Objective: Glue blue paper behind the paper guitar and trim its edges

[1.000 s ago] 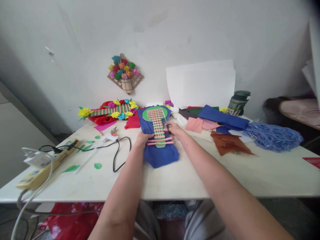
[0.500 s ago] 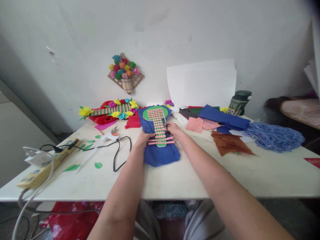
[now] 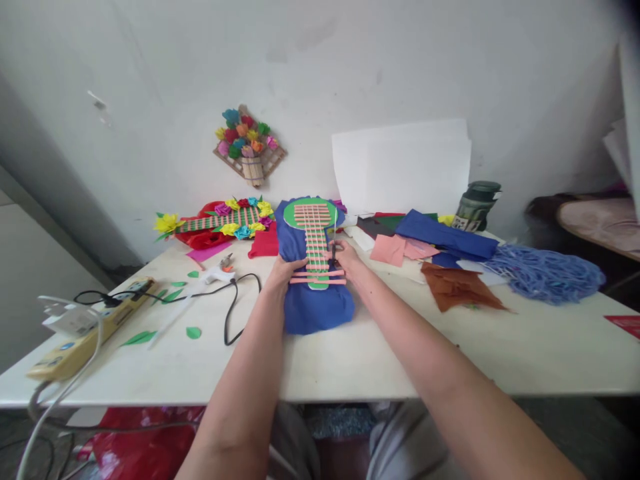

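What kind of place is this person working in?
Probably a home craft corner. A white table against a bare wall holds coloured paper sheets, a glue gun and a finished paper-flower piece; another flower piece hangs on the wall.

Matt blue cloth (image 3: 317,310) — smooth white table (image 3: 350,360).

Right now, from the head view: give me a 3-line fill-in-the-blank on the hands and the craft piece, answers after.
1. The left hand grips the ____ cloth at its left edge.
2. The right hand holds small ____ against the green paper piece with pink woven strips.
3. The white glue gun with a black cord lies on the white table to the ____ of the left hand.

Missing words: blue; scissors; left
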Motion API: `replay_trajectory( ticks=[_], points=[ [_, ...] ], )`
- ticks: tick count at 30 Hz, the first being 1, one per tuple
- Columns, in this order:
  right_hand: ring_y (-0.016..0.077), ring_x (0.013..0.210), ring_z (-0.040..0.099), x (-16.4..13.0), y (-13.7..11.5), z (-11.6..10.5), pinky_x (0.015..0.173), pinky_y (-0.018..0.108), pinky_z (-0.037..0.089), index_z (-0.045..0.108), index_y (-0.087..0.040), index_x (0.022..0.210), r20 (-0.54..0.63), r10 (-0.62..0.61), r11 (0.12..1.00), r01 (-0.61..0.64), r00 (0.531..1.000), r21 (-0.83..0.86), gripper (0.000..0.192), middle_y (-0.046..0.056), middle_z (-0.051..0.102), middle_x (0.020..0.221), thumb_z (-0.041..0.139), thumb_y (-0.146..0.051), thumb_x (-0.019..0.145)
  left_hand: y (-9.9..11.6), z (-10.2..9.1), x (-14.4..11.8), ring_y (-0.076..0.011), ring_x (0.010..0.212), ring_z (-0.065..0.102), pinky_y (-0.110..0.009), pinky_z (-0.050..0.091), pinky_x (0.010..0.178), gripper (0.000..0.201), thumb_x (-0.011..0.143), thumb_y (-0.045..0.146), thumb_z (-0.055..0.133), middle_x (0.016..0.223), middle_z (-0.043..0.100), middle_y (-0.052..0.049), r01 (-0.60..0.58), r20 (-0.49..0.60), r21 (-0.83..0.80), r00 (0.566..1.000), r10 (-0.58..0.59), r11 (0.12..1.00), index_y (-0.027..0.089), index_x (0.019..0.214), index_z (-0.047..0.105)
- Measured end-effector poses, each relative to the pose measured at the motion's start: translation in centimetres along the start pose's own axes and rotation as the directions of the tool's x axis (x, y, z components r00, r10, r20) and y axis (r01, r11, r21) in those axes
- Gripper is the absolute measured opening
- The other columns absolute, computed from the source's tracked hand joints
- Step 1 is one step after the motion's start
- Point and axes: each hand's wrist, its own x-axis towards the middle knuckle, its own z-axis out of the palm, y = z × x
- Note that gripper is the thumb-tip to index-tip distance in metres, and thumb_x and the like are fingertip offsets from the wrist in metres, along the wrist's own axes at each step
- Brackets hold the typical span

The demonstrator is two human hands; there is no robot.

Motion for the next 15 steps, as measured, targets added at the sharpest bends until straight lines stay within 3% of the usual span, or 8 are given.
replay_trajectory(
  ticks=[3, 7, 10, 15],
  points=[
    [0.0081, 0.044, 0.048, 0.1, -0.2, 0.5, 0.036, 0.016, 0.029, 0.048, -0.021, 0.086, -0.06, -0.068, 0.996, 0.071, 0.996, 0.048, 0.035, -0.009, 0.054, 0.058, 0.062, -0.007, 0.057, 0.9, -1.3, -0.1, -0.0284, 0.088, 0.066, -0.041, 0.053, 0.081, 0.058, 0.065, 0.047, 0.07, 0.091, 0.07, -0.011, 0.137, 0.071, -0.21, 0.99, -0.124, 0.968, 0.014, 0.112, 0.059],
    [0.0088, 0.051, 0.054, 0.3, -0.7, 1.3, 0.043, 0.017, 0.04, 0.047, -0.021, 0.088, -0.189, -0.141, 0.978, 0.165, 0.972, 0.123, 0.037, -0.007, 0.057, 0.064, 0.063, -0.008, 0.058, 1.1, -3.5, -0.1, -0.0289, 0.099, 0.063, -0.042, 0.05, 0.087, 0.078, 0.073, 0.074, 0.037, 0.098, 0.068, -0.014, 0.297, 0.2, -0.425, 0.952, -0.231, 0.855, 0.013, 0.118, 0.056],
    [0.0097, 0.063, 0.06, 0.9, -0.6, 2.1, 0.057, 0.019, 0.048, 0.046, -0.02, 0.09, -0.294, -0.195, 0.948, 0.256, 0.936, 0.187, 0.039, -0.005, 0.061, 0.073, 0.062, -0.007, 0.058, 0.9, -4.1, -0.1, -0.0293, 0.101, 0.061, -0.046, 0.048, 0.088, 0.084, 0.075, 0.077, 0.027, 0.098, 0.068, -0.015, 0.3, 0.208, -0.521, 0.952, -0.222, 0.799, 0.012, 0.121, 0.054],
    [0.0129, 0.087, 0.064, 2.3, 0.3, 2.9, 0.072, 0.02, 0.051, 0.045, -0.017, 0.101, -0.481, -0.244, 0.928, 0.347, 0.842, 0.138, 0.042, 0.005, 0.064, 0.095, 0.058, -0.008, 0.062, 1.0, -3.3, -0.5, -0.0285, 0.101, 0.061, -0.045, 0.047, 0.089, 0.077, 0.076, 0.074, 0.032, 0.095, 0.068, -0.014, 0.194, 0.07, -0.603, 0.979, -0.192, 0.774, 0.014, 0.116, 0.057]
  ],
)
